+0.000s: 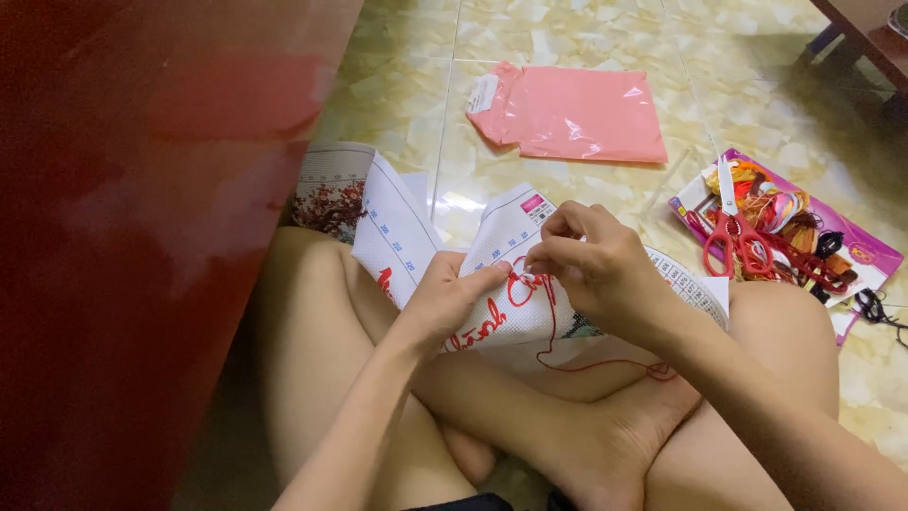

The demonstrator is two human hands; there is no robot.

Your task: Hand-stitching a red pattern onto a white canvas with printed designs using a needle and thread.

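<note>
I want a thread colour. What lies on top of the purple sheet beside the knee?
On the purple sheet lie red-handled scissors and a heap of thread skeins in orange, yellow, red, brown and black. The skeins cover most of the sheet, so anything beneath them is hidden.

A glossy floor of pale yellow-and-white marbled tiles (567,38) carries a flat pink plastic bag (577,115) further out, a purple card sheet (875,254) to the right heaped with coloured thread skeins (785,213) and red-handled scissors (733,232), and black thread loops (875,308) beside it.
</note>
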